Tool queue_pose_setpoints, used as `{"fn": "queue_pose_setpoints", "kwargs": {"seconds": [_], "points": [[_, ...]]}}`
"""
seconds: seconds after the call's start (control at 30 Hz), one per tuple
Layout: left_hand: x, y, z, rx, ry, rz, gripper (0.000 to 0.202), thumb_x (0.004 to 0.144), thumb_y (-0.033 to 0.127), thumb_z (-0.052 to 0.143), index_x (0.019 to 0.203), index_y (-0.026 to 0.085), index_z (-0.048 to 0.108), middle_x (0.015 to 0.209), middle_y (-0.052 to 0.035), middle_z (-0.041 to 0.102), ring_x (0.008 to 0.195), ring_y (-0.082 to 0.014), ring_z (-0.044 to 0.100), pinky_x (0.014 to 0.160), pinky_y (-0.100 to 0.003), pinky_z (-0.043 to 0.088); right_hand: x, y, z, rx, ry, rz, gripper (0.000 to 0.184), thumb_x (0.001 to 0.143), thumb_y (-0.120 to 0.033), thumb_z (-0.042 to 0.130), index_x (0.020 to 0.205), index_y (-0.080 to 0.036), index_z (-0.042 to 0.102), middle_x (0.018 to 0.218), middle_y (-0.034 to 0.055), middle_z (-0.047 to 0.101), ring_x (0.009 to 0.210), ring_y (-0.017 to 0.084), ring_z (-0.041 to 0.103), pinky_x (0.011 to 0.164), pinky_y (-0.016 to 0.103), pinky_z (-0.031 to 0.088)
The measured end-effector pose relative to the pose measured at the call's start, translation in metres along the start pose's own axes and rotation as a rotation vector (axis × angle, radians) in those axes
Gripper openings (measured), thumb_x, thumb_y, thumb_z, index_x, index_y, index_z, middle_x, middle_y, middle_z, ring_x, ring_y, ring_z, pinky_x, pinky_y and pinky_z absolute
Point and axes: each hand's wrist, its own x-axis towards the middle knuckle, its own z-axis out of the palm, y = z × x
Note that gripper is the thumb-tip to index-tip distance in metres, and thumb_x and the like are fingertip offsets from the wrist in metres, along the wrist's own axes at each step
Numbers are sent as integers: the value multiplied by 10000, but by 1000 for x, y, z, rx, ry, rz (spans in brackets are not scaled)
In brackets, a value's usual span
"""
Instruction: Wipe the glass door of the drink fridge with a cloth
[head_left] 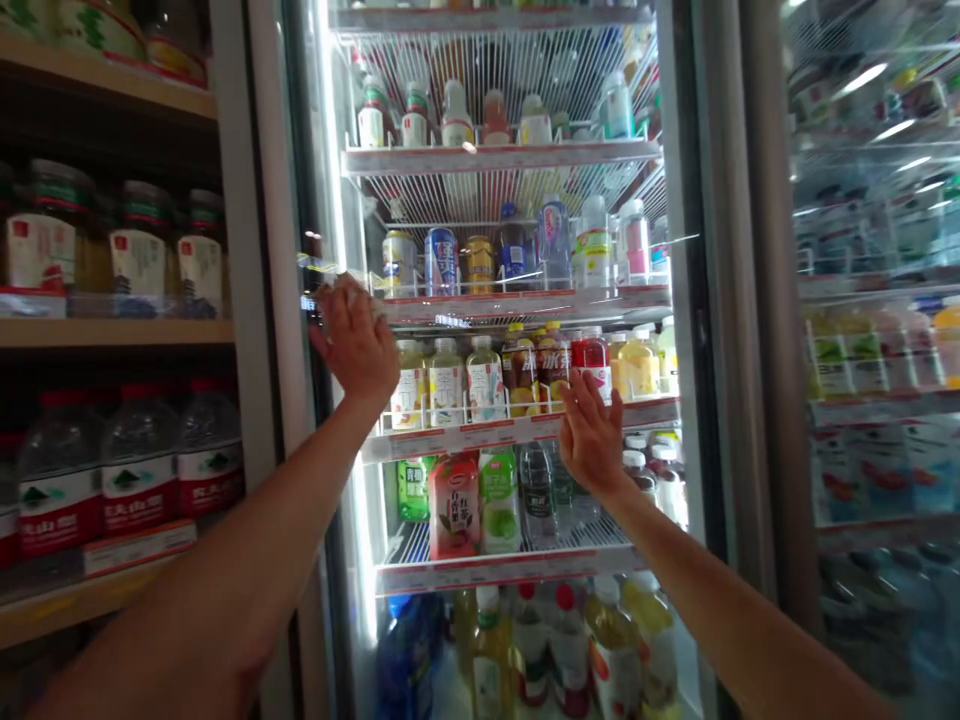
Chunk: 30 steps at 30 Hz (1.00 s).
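My left hand (pixel 356 335) presses a pale, crumpled cloth (pixel 341 284) against the left side of the glass door of a lit drinks cooler. Only the cloth's edges show past the fingers, so whether it is fabric or paper I cannot tell. Lower and to the right, my right hand (pixel 592 435) rests with fingers stretched out on the same glass, holding nothing. Behind the glass near it stand a red bottle (pixel 590 352) and dark iced-tea bottles (pixel 519 365). Light-labelled tea bottles (pixel 447 385) stand between the two hands.
Wire shelves with several rows of cans and bottles fill the cooler, including a red bottle pack (pixel 454 505). An open shelf (pixel 112 335) with jars and water bottles (pixel 139 460) stands at left. Another glass-fronted cooler (pixel 885 400) is at right, past a metal door frame (pixel 757 300).
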Motion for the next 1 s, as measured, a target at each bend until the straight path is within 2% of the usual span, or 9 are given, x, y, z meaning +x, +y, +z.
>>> {"fn": "queue_pose_setpoints", "kwargs": {"seconds": [0.13, 0.23, 0.43, 0.5, 0.63, 0.7, 0.8, 0.87, 1.0], "points": [[-23, 33, 14, -36, -157, 346, 420, 894, 290, 363, 1284, 192, 484, 1461, -77, 354, 1379, -230, 242, 1125, -492, 165, -1, 1, 0, 7, 11, -11, 654, 891, -196, 409, 1465, -263, 103, 1466, 71, 356, 1368, 211, 287, 1121, 479, 148], [-23, 31, 14, -31, -252, 579, 402, 894, 281, 381, 1278, 228, 490, 1461, -61, 357, 1376, -210, 254, 1143, -467, 116, -1, 3, -1, 15, 12, -21, 652, 893, -198, 407, 1464, -271, 102, 1471, 62, 348, 1370, 205, 283, 1123, 468, 146], [5, -15, -5, 35, 63, -53, 453, 901, 301, 360, 1313, 128, 435, 1451, -183, 331, 1361, -322, 257, 1068, -641, 135, -1, -1, 0, 3, 24, -7, 660, 892, -197, 410, 1466, -266, 93, 1458, 79, 369, 1361, 219, 304, 1111, 480, 171], [-8, -7, -2, 34, 15, 31, 454, 898, 289, 356, 1320, 142, 434, 1458, -170, 324, 1369, -311, 244, 1077, -612, 161, -1, -1, 0, 8, 28, -1, 652, 891, -197, 412, 1464, -270, 109, 1459, 74, 368, 1362, 216, 301, 1113, 476, 169], [-44, 8, 5, -17, -219, 490, 424, 898, 301, 360, 1301, 232, 468, 1444, -76, 384, 1365, -212, 281, 1129, -465, 157, -1, 2, -1, 22, 24, -21, 643, 890, -195, 419, 1461, -265, 133, 1458, 74, 371, 1363, 204, 298, 1118, 462, 159], [-47, -4, 2, -5, -166, 415, 417, 898, 305, 355, 1291, 237, 477, 1446, -80, 380, 1361, -212, 292, 1127, -476, 141, -1, 2, -2, 26, 18, -29, 637, 889, -191, 414, 1461, -261, 139, 1458, 73, 371, 1364, 200, 296, 1119, 460, 159], [-42, -31, -8, 39, 27, 48, 448, 897, 311, 348, 1315, 183, 443, 1456, -146, 342, 1366, -265, 272, 1093, -553, 154, 0, 1, -2, 26, 26, -20, 633, 885, -187, 409, 1459, -256, 151, 1456, 73, 374, 1362, 205, 301, 1118, 470, 166], [-47, -35, -9, 38, 69, -34, 464, 900, 320, 337, 1328, 165, 425, 1453, -169, 338, 1368, -287, 263, 1073, -579, 173, 0, 0, -2, 24, 36, -12, 642, 879, -184, 416, 1459, -255, 152, 1455, 74, 375, 1356, 213, 313, 1117, 480, 169], [-86, -1, 5, -26, -120, 377, 433, 910, 290, 320, 1322, 234, 439, 1438, -92, 389, 1372, -216, 268, 1105, -485, 192, -1, 0, -2, 25, 27, -13, 647, 876, -186, 422, 1459, -261, 150, 1466, 73, 356, 1361, 217, 303, 1118, 484, 160]]}}
